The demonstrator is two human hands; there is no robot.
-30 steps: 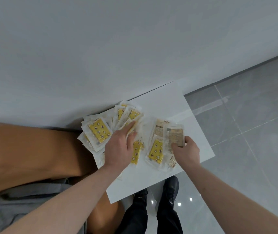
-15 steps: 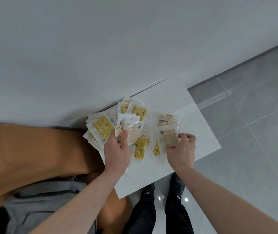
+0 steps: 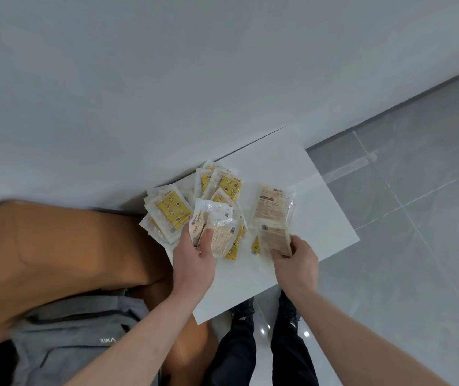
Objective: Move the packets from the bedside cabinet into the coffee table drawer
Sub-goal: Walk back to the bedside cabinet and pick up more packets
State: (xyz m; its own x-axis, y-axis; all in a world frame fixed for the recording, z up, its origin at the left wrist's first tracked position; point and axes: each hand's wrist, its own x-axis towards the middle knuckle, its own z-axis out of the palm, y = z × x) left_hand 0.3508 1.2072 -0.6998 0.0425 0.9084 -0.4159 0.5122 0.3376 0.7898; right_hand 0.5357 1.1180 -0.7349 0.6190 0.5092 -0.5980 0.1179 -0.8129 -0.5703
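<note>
Several packets lie on the white bedside cabinet (image 3: 284,162) against the wall. A pile of yellow-printed packets (image 3: 171,211) sits at its left, with more (image 3: 226,185) behind. My left hand (image 3: 194,259) grips a small bunch of clear packets (image 3: 217,227) lifted above the pile, thumb on top. My right hand (image 3: 296,260) pinches a beige packet (image 3: 274,239) by its near edge. Another beige packet (image 3: 272,206) lies flat just beyond it. A yellow packet corner (image 3: 255,245) shows under the held one.
A brown padded headboard (image 3: 64,246) and a grey bag (image 3: 75,332) lie left of the cabinet. My black shoes (image 3: 267,316) stand on the grey tiled floor (image 3: 406,218) at the cabinet's near edge. A plain wall (image 3: 167,79) rises behind.
My left hand has picked clear packets off the pile and lifted them. My right hand drew the beige packet nearer and raised it off the others.
</note>
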